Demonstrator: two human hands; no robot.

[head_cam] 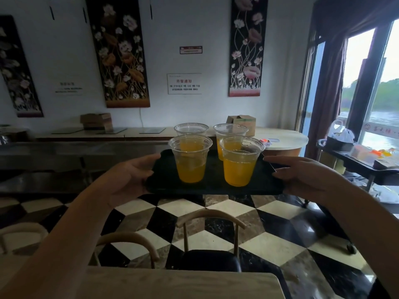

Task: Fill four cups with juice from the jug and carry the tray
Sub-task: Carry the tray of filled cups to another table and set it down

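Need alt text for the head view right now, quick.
Two hands, left hand and right hand, hold a black tray in the air, carrying four clear cups of orange juice above a checkered floor.

I am looking at a white wall (190, 29) hanging with dark floral scroll panels (121, 52), daylight coming through a tall window (364, 87) at right, over a black-and-white diamond-tiled floor (226, 221) with curved-back wooden chairs (210, 240).
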